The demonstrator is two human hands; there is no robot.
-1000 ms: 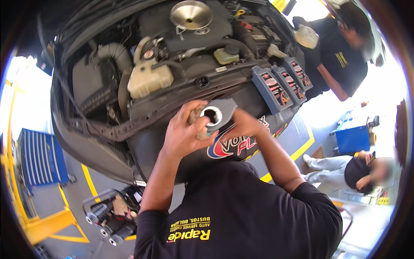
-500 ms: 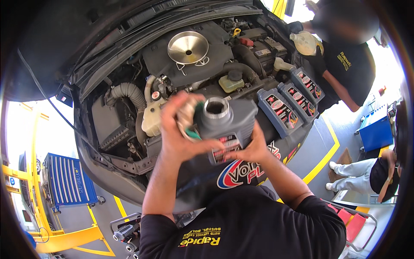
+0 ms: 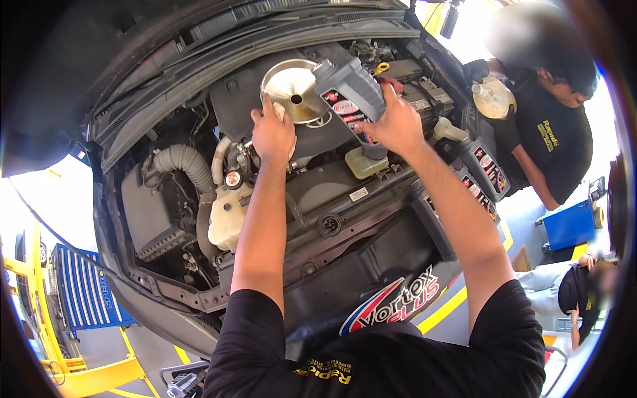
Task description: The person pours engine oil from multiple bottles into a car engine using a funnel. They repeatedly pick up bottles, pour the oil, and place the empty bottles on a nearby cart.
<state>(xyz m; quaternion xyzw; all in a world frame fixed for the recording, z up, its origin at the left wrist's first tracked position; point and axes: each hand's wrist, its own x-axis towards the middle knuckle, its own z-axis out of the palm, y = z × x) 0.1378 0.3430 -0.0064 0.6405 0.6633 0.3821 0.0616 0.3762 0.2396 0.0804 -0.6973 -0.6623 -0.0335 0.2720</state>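
My right hand (image 3: 399, 126) grips a grey motor oil bottle (image 3: 352, 93) by its side. The bottle is tilted, its mouth at the right rim of a round metal funnel (image 3: 282, 79). Whether oil runs out cannot be made out. The funnel stands over the dark engine cover (image 3: 232, 106). My left hand (image 3: 272, 136) is at the funnel's near left rim, fingers closed around a pale rag (image 3: 292, 147) that shows only at the edges of the hand.
More grey oil bottles (image 3: 488, 169) stand on the car's front right, partly behind my right forearm. A whitish coolant tank (image 3: 229, 219) sits left of my left forearm. At the right, a co-worker (image 3: 551, 132) holds a pale container (image 3: 492, 98). A blue tool cabinet (image 3: 86, 285) stands at left.
Both hands have moved forward over the engine. The bottle went from upright between both hands to tilted at the funnel in my right hand. My left hand left the bottle for the funnel's rim.
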